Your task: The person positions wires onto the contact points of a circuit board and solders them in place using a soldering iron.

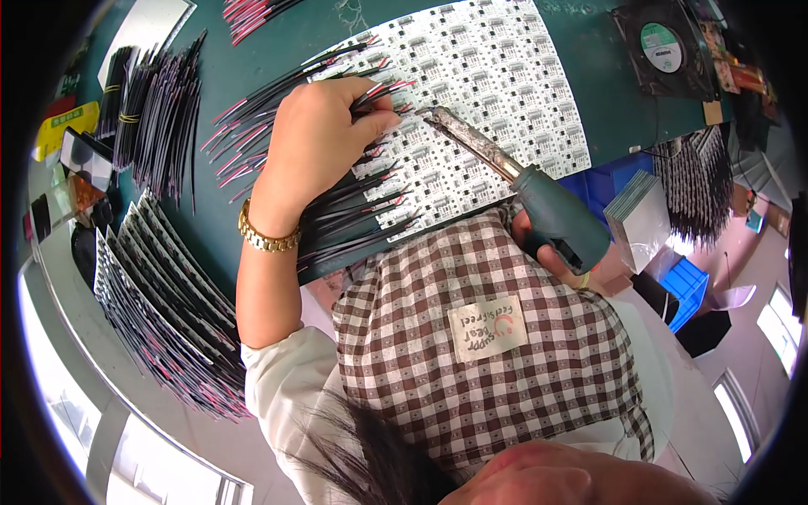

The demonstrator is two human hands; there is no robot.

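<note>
A white circuit board panel (513,76) with rows of small black parts lies on the green table. Black cables (345,206) with bare red and white wire ends line its left edge. My left hand (324,139) is closed over that edge, pinching a black cable (391,87) whose wire ends point onto the panel. My right hand (551,257), partly hidden, grips a soldering iron (562,215) by its dark green handle. The iron's tip rests near the left hand's fingertips, over the panel; I cannot tell whether it touches a wire.
Tied bundles of black cables (160,118) lie at the table's left. Below them stands a stack of wired boards (168,311). A black fan (661,50) sits at the far right. More wired boards (697,185) and a blue bin (686,290) are at the right.
</note>
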